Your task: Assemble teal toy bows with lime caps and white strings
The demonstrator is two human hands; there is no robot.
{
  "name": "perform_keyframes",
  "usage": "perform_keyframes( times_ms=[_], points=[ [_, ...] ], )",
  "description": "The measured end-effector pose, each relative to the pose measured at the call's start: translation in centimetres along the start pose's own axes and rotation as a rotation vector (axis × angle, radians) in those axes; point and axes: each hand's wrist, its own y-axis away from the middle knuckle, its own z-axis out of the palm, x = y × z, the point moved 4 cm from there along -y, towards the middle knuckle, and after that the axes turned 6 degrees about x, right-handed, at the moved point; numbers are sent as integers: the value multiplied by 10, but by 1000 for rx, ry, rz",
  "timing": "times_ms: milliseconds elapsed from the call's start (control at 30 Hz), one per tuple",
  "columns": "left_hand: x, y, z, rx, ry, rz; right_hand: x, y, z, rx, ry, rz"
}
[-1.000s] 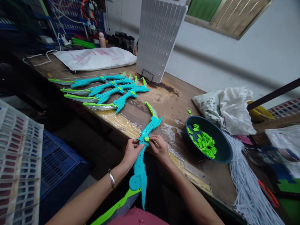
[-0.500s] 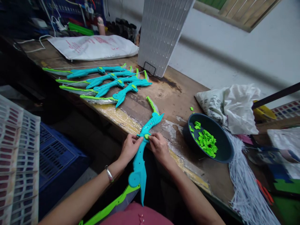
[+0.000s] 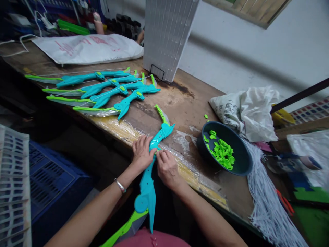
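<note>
A teal and lime toy bow lies across the front edge of the wooden table, its lower limb hanging down toward my lap. My left hand is closed around the bow's middle grip from the left. My right hand pinches the same grip from the right, fingers pressed together on it. A dark bowl holding several small lime green plastic pieces stands just right of my hands.
Several finished teal bows lie in a row at the far left of the table. A white ribbed panel stands behind them. White sacks, a bundle of white strings and a blue crate surround the work spot.
Both hands have shifted on the bow's grip; the lime piece seen at the grip is now covered by my fingers. The view has drifted right and down a little.
</note>
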Motion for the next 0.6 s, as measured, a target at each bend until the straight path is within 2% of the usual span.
perform_keyframes(
  times_ms=[100,233,333,400,467,533,600],
  points=[
    [-4,-3,4,-47,3,-4,-2,1,5,-24,29,-12],
    [-11,-18,-1,-74,0,-32,-8,4,7,-45,73,-16],
    [-10,-23,-8,-54,-2,-30,-13,12,2,-54,64,-9],
    [-6,-16,-15,-4,-5,-28,-9,18,-7,-58,17,-12],
    [-5,-3,-23,59,4,-19,8,20,-25,-40,-36,1],
    [-8,11,-30,101,89,-36,43,20,-51,15,-44,94],
    [-19,24,-33,78,300,-203,95,20,-83,85,10,290]
  ],
)
